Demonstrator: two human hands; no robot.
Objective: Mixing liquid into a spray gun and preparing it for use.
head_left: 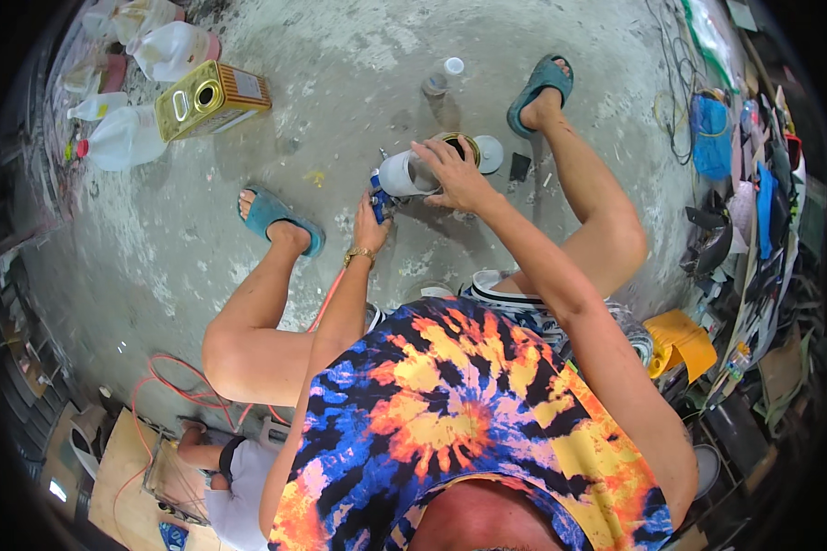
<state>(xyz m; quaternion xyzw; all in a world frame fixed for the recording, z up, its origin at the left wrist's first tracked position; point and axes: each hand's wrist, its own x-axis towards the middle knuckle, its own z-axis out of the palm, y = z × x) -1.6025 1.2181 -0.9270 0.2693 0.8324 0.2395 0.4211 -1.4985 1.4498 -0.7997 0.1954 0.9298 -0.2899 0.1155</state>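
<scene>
from my remote feed, head view: left grip point(370, 227) closed around the handle of a blue spray gun point(379, 204), held over the concrete floor point(358, 101) between the person's feet. pale cup point(402, 174) sits on the gun, tilted, mouth toward the right grip point(458, 181). right fingers spread at the cup's rim; i cannot tell whether they clamp it. open round can point(470, 144) just beyond those fingers, white lid point(491, 154) beside it. rectangular tin point(213, 101) stands well off, left, near plastic jugs point(127, 138).
</scene>
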